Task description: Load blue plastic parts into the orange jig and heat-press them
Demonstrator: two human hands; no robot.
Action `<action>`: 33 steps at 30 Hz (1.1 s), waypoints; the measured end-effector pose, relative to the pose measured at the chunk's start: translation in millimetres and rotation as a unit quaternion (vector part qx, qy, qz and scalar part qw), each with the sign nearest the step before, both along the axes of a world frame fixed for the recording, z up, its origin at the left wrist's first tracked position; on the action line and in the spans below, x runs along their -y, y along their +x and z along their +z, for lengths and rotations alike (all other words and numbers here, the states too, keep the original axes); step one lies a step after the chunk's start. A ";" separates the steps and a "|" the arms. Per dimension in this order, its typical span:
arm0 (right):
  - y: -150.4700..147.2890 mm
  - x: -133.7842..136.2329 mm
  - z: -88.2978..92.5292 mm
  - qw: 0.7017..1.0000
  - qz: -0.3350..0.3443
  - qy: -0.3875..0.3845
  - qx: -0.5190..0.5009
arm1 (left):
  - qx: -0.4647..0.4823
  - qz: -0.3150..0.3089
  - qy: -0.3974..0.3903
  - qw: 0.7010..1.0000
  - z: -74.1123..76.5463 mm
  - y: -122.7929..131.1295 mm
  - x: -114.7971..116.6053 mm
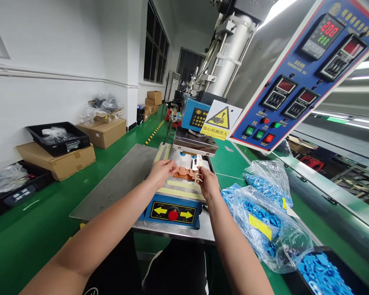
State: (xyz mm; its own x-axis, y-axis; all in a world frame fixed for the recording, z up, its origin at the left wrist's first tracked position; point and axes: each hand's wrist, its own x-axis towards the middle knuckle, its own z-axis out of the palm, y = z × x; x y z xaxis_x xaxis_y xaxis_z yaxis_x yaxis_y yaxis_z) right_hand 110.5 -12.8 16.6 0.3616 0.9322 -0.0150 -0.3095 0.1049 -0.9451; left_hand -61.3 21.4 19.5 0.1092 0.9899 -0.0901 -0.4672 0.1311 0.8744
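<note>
Both my hands reach to the work plate [180, 186] of a small press machine. My left hand [162, 170] rests with curled fingers on the left side of an orange-brown fixture block [184, 173]. My right hand [206, 180] pinches a small silvery flat metal piece [196, 163] at the block's right side. Just behind the block hangs the steel press head [195, 144]. On the blue front panel [172, 212] below the plate are yellow arrows and a red button [173, 214].
Clear bags of blue parts [264, 205] lie to the right on the green table, with a black tray of blue parts [321, 272] at the lower right. A blue control panel [298, 78] hangs overhead. Cardboard boxes [58, 159] and black trays [58, 137] sit at left.
</note>
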 end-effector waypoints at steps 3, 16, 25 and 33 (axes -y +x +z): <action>-5.2 -18.5 10.5 1.000 0.004 -0.007 -0.003 | 0.006 -0.002 -0.017 1.000 8.2 13.2 -20.6; -10.0 -41.9 14.3 0.997 0.024 -0.076 0.011 | 0.017 -0.001 -0.069 0.997 25.0 25.7 -36.3; 4.5 -24.6 -4.2 0.992 0.011 -0.069 0.107 | -0.059 -0.002 -0.046 0.997 20.9 25.7 -43.0; 8.1 -10.0 -15.8 0.982 0.051 -0.052 0.176 | -0.240 -0.001 0.007 0.971 -0.6 8.6 -40.6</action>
State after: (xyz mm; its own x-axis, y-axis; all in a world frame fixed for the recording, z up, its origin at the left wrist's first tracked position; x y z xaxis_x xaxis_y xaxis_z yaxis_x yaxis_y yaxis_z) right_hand 118.6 -2.8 0.8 0.2654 0.9641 -0.0032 0.0337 -0.0126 -0.9994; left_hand -52.8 62.0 18.9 0.0602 0.9912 -0.1180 -0.0062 0.1186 0.9929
